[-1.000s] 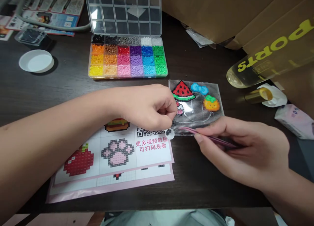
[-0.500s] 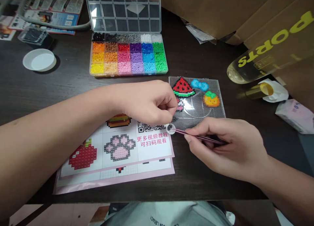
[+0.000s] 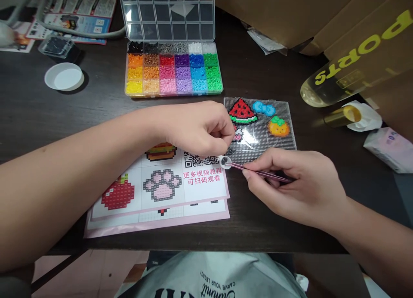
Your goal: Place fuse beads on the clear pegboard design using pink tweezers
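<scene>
My left hand (image 3: 199,129) is curled in a pinch over a tiny white cup (image 3: 225,162) with dark beads in it, at the edge of the pattern sheets (image 3: 161,190). My right hand (image 3: 297,186) grips pink tweezers (image 3: 261,173) whose tips reach into that cup. Just behind lies a clear pegboard (image 3: 284,141) carrying a bead watermelon (image 3: 241,111), a blue bow (image 3: 263,108), an orange fruit (image 3: 278,127) and a small pink-and-white figure partly hidden by my left hand.
An open bead organiser (image 3: 174,72) with colour-sorted compartments stands at the back centre. A white round lid (image 3: 63,76) and leaflets (image 3: 77,13) lie back left. Cardboard boxes (image 3: 355,35), a glass bottle (image 3: 325,91) with gold cap and tissue packets sit at right.
My right hand slid left, bringing the tweezers' tips from the pegboard's front edge into the small cup. My left hand stayed pinched above the cup.
</scene>
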Available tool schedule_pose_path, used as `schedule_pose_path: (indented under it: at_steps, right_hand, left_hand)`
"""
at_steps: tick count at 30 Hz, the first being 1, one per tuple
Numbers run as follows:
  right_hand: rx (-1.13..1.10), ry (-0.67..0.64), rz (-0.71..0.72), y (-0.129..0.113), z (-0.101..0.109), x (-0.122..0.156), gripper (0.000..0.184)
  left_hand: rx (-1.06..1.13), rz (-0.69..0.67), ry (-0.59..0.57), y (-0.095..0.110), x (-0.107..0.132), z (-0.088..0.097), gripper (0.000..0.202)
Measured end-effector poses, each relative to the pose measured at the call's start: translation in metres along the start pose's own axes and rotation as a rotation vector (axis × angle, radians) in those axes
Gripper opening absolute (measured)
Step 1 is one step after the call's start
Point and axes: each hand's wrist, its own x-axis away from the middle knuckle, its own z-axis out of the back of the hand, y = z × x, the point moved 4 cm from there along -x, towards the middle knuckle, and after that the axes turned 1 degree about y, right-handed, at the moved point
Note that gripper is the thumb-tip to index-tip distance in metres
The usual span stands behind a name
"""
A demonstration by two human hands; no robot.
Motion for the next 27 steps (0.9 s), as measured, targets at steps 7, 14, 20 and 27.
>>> schedule_pose_path:
  at_steps: [7, 14, 20, 27]
  right_hand:
    - [-0.021, 0.021, -0.004, 0.0004, -0.0004, -0.0004, 0.014]
    - [-0.071, 0.045, -0.002, 0.0024, -0.0031, -0.0008, 0.012]
    - [-0.078, 0.065, 0.005, 0.0015, -0.0012, -0.0008, 0.009]
    - [-0.08, 0.069, 0.026, -0.0005, -0.0005, -0.0011, 0.008]
  left_hand:
    - [0.017, -0.017, 0.018, -0.0001, 0.0003, 0.0007, 0.018]
    - [0.028, -0.015, 0.033, -0.0027, -0.0004, -0.0002, 0.018]
    - [0.026, -0.018, 0.037, -0.0039, -0.0003, 0.0013, 0.02]
    - [0.035, -0.013, 0.042, -0.0026, 0.0002, 0.0012, 0.02]
